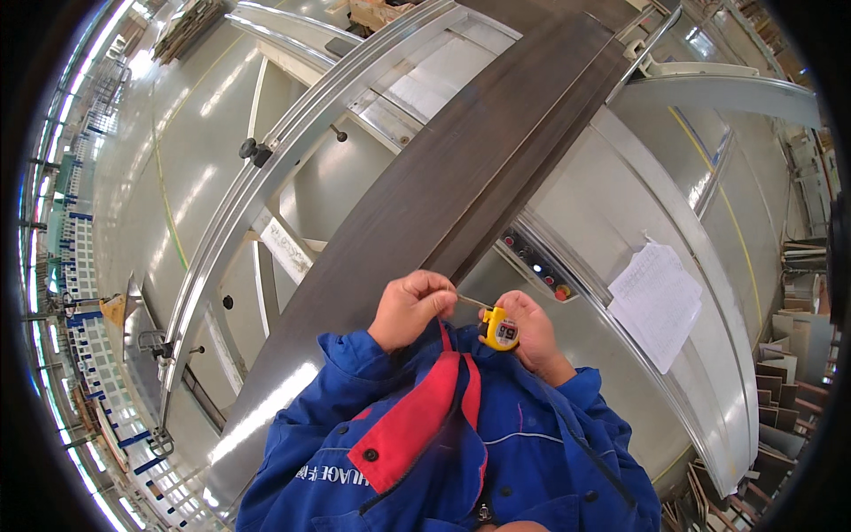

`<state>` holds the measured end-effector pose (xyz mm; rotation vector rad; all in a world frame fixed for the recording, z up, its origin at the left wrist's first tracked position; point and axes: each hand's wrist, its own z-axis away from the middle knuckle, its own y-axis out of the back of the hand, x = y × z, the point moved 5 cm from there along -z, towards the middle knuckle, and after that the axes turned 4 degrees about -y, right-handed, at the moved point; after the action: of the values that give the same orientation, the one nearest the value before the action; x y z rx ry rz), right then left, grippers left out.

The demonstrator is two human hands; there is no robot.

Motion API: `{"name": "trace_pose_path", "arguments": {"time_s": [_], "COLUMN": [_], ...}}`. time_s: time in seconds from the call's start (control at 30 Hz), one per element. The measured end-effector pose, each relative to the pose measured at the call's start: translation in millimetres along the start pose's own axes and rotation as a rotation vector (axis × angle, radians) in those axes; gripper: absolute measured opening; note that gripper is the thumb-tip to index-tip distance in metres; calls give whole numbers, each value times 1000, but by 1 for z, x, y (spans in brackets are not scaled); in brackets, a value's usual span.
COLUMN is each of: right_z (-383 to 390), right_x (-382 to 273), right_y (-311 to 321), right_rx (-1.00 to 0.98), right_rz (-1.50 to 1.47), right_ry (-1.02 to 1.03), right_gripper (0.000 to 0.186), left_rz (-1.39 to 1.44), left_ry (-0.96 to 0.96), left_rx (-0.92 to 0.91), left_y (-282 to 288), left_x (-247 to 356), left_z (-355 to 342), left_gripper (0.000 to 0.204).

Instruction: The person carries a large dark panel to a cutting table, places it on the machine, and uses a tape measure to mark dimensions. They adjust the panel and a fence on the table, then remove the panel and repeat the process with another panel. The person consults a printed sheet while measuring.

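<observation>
A yellow tape measure [501, 329] is gripped in my right hand [532, 330], close in front of my chest. A short length of its blade [472, 301] runs out to the left. My left hand [411, 308] pinches the end of that blade between thumb and fingers. Both hands are just above the near edge of a long dark brown panel [425, 195], which stretches away toward the upper right. Blue sleeves with open cuffs cover both my forearms.
The panel lies across a machine with a silver rail [275, 142] on the left. On the right, paper sheets [656, 297] rest on a pale machine bed [612, 195]. A control strip with buttons [536, 266] sits beside my right hand. Stacked boards [784, 381] stand far right.
</observation>
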<state>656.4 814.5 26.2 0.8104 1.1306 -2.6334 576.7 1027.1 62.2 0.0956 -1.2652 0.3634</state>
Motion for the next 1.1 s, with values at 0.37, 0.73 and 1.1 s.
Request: {"name": "trace_pose_path", "arguments": {"time_s": [0.37, 0.73, 1.1], "right_z": [0, 25, 29], "right_x": [-13, -10, -12], "right_y": [18, 18, 11], "right_rx": [330, 548, 571], "right_rz": [991, 1409, 1471], "right_ry": [20, 371, 387], "right_gripper": [21, 16, 14], "left_rz": [-879, -1010, -1057], "left_ry": [-295, -436, -503], "left_rx": [605, 548, 566], "left_y": [150, 140, 139], "left_x": [15, 0, -3], "left_z": [-91, -90, -91], "left_gripper": [22, 20, 20]}}
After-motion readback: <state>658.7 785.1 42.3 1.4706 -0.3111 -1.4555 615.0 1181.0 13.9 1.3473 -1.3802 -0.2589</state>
